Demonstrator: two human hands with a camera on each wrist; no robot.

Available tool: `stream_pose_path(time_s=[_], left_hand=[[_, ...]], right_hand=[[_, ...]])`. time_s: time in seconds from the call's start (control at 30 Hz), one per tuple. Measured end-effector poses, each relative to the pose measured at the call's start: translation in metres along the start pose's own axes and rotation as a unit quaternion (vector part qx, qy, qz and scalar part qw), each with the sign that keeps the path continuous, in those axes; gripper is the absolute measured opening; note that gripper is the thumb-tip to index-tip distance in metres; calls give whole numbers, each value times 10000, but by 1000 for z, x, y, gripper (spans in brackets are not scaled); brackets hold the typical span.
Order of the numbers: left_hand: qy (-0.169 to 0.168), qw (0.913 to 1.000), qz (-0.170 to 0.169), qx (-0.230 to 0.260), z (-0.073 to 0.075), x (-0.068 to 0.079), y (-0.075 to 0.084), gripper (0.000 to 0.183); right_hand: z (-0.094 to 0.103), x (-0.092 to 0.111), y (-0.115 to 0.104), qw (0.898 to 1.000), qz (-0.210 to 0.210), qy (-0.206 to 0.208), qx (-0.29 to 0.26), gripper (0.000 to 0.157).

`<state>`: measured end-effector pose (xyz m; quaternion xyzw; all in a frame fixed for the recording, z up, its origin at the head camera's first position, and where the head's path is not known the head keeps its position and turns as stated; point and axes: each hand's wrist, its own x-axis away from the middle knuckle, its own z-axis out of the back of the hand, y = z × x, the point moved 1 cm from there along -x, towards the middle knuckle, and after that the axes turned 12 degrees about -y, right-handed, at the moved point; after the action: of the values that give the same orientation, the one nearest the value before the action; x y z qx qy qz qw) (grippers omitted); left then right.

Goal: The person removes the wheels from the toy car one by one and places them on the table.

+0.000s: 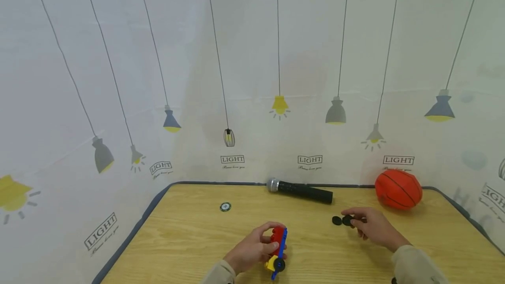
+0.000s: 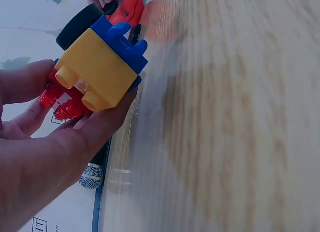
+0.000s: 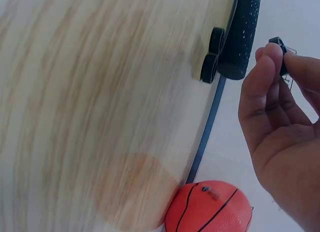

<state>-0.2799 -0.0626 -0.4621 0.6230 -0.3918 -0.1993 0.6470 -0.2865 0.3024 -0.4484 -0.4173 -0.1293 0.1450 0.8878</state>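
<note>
Head view: worn on the head, looking forward and down over the table point(image 1: 177, 240) to the wall point(image 1: 252, 56); widest.
Left wrist view: close at the left hand point(image 1: 250, 249), facing along the table, rolled sideways.
Right wrist view: close at the right hand point(image 1: 375, 228), facing table and wall, also rolled.
Shared by wrist views: microphone point(image 1: 304, 191), red ball point(image 1: 398, 189), table edge point(image 3: 206, 128).

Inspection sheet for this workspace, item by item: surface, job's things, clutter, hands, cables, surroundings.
Surface: wood-grain table.
Job's things: toy car of red, blue and yellow parts; two loose black wheels on the table.
Clutter: microphone, red ball, round chip.
Left hand: grips the toy car.
Right hand: pinches a small black piece, apparently another wheel.
Cables: nothing seen.
Surroundings: pale wall covering printed with lamps.
</note>
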Motion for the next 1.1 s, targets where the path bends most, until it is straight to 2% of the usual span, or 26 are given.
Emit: stream_pose_path(time_s=[0.2,0.33,0.6,1.1], left_hand=[[34,10000,-48,8,-1,3,3,43],[37,10000,-43,3,-2,4,4,43],[10,10000,-96,-1,-2,5,5,43],[-4,10000,-31,-17,-3,4,7,42]], right_hand=[[7,2,9,9987,-406,262,149,37],[11,4,12,9983,-393,409,165,38],[14,3,20,9960,-598,623,221,26],[15,-1,24,9928,-920,718,275,25]])
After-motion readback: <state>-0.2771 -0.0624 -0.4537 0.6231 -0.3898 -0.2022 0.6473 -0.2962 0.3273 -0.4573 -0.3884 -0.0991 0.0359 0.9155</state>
